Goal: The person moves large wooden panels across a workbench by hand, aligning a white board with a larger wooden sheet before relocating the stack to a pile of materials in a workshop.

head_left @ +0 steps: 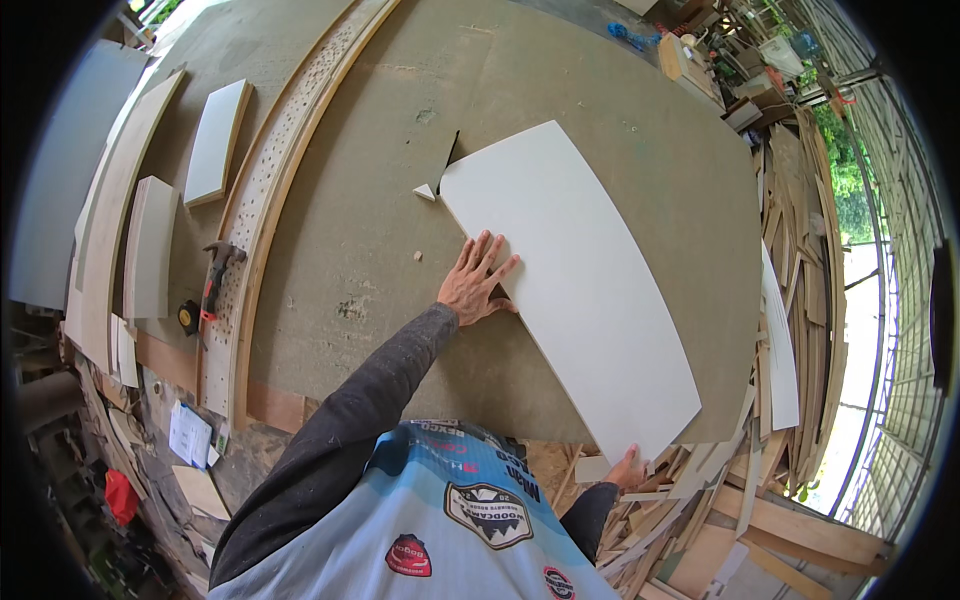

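White panel point(575, 285) lies flat on the worktop point(345, 250), right of centre, long axis running from far left to near right. Straight edge faces left, curved edge faces right. Near end overhangs the worktop's near edge, which leaves that end reachable from below.

Left hand point(478, 283) is spread, not clenched: fingertips on the panel's top face, palm off its straight edge, thumb at the edge. Reads as steadying/pushing contact, no grasp. Placement partway along the edge probably gives control over the panel's angle.

Right hand point(628, 468) is at the near end, thumb side up against the panel. Fingers are mostly hidden there, so can't tell if it grips or just supports. Either way the spot makes sense for carrying the overhang.

Far-left corner sits just beside a thin dark strip point(449, 160); small white triangular offcut point(425, 192) lies next to it, left of the panel.

Dotted rail point(250, 200) runs near to far, well left of the panel. Hammer point(216, 278) rests on it and tape measure point(188, 317) sits just left: presumably parked there to leave room around the panel.
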Demonstrator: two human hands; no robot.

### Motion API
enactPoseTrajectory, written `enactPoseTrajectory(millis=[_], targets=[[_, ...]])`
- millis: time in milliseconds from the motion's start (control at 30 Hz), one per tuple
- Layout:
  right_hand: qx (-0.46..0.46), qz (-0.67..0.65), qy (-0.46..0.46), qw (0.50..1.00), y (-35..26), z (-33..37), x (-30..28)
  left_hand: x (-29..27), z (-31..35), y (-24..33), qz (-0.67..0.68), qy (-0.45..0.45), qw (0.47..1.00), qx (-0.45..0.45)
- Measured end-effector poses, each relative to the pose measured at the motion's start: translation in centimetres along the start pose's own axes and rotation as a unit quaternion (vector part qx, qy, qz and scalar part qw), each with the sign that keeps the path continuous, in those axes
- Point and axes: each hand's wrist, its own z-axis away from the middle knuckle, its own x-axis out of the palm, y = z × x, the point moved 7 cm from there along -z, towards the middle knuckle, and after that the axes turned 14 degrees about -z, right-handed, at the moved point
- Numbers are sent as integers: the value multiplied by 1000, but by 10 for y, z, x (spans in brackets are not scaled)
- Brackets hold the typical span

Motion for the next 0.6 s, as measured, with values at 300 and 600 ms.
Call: enactPoseTrajectory(millis=[300,600], targets=[[-33,-25,-7,999,-9,2,2,1,-1,0,-5,4,1000,0],[-11,22,-3,1000,0,-6,5,0,-2,0,2,5,1000,0]])
